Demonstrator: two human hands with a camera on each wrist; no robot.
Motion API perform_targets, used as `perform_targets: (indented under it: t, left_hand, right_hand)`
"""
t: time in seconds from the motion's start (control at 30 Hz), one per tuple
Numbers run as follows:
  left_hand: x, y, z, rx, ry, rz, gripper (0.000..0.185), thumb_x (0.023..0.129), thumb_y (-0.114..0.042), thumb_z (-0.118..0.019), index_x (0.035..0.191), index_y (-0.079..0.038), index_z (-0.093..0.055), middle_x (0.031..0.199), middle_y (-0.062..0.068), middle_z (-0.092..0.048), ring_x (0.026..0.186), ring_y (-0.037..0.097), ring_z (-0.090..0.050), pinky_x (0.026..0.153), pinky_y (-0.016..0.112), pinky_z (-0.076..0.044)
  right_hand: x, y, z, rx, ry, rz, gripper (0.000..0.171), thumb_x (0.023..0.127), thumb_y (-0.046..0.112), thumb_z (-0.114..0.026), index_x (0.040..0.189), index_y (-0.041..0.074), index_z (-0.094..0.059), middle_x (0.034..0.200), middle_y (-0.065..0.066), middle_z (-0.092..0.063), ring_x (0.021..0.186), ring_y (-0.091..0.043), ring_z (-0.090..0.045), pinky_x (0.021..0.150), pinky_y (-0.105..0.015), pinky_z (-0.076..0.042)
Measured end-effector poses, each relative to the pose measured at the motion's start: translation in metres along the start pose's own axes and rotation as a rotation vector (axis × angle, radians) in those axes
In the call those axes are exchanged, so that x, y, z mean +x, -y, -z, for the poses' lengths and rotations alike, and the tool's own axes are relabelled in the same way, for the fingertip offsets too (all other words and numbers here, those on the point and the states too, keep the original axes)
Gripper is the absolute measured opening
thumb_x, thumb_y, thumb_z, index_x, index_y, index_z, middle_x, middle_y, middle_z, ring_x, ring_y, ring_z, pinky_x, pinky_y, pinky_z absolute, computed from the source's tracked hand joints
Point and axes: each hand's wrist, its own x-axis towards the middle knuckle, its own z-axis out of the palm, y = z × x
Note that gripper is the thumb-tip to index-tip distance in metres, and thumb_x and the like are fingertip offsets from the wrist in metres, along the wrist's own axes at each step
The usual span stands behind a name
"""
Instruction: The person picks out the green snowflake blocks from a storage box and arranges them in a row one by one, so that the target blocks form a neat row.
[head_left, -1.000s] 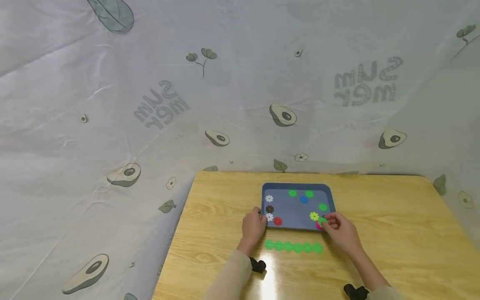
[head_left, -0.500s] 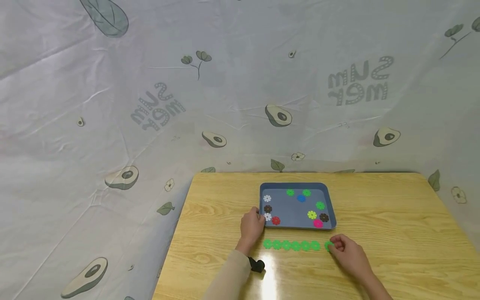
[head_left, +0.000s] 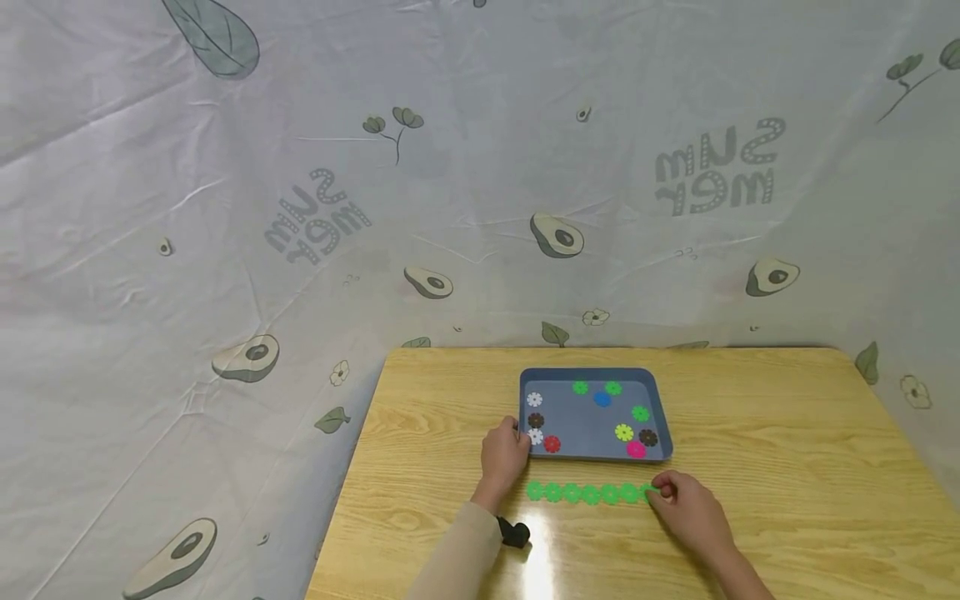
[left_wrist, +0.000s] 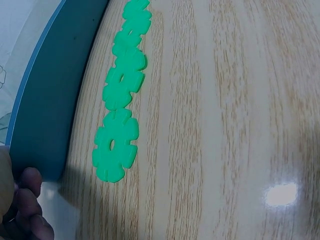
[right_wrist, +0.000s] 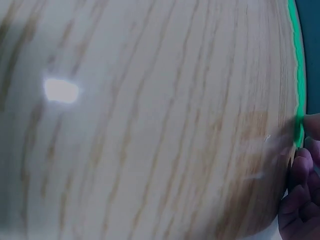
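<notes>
Pinching a green disc (head_left: 645,493), thumb and fingertips nearly together, the right hand (head_left: 693,512) holds it at the 3 o'clock end of a row of 6 others (head_left: 592,497). Placing looks in hand; a clean release seems called for. At 12 o'clock lies the tray (head_left: 581,422), gripped at its 8 o'clock edge by the left hand (head_left: 505,454).

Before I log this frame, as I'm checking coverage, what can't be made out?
Head: part of the end green piece, behind the right hand.
Left wrist: most of the left hand, beyond the left edge; the far end of the green row, beyond the top.
Right wrist: separate pieces, too edge-on.
</notes>
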Motion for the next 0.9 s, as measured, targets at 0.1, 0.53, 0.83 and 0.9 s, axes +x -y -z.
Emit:
perform_targets:
  t: [0.1, 0.53, 0.83, 0.9]
  left_hand:
    - [0.002, 0.002, 0.000, 0.001, -0.006, 0.000, 0.011, 0.082, -0.017, -0.059, 0.091, -0.010, -0.061, 0.056, -0.006, -0.049, 0.048, 0.012, -0.044, 0.044, 0.029, -0.035]
    - [0.006, 0.003, 0.006, 0.005, -0.010, 0.024, 0.010, 0.082, -0.017, -0.059, 0.090, -0.011, -0.061, 0.056, -0.006, -0.049, 0.047, 0.012, -0.045, 0.043, 0.029, -0.035]
    - [0.002, -0.003, 0.005, 0.004, 0.002, 0.008, 0.013, 0.081, -0.017, -0.060, 0.092, -0.009, -0.063, 0.055, -0.006, -0.049, 0.047, 0.011, -0.045, 0.043, 0.029, -0.035]
    - [0.002, -0.005, 0.003, 0.015, -0.011, -0.002, 0.015, 0.081, -0.017, -0.060, 0.092, -0.008, -0.063, 0.056, -0.006, -0.050, 0.048, 0.012, -0.045, 0.043, 0.030, -0.035]
  right_hand:
    - [0.004, 0.002, -0.001, 0.011, -0.034, 0.025, 0.024, 0.086, 0.028, -0.068, 0.099, 0.008, -0.066, 0.083, 0.002, -0.059, 0.074, -0.013, -0.053, 0.065, -0.032, -0.043]
    - [0.063, 0.057, 0.007, 0.069, -0.169, 0.200, 0.026, 0.089, 0.030, -0.066, 0.103, 0.008, -0.066, 0.085, 0.001, -0.058, 0.072, -0.014, -0.053, 0.062, -0.031, -0.044]
    - [0.129, 0.078, -0.011, 0.066, -0.183, 0.124, 0.039, 0.088, 0.036, -0.064, 0.111, 0.004, -0.066, 0.087, -0.005, -0.063, 0.067, -0.018, -0.055, 0.060, -0.037, -0.043]
    - [0.141, 0.079, -0.014, 0.066, -0.176, 0.104, 0.041, 0.088, 0.034, -0.064, 0.113, 0.001, -0.065, 0.089, -0.009, -0.063, 0.071, -0.021, -0.056, 0.063, -0.039, -0.044]
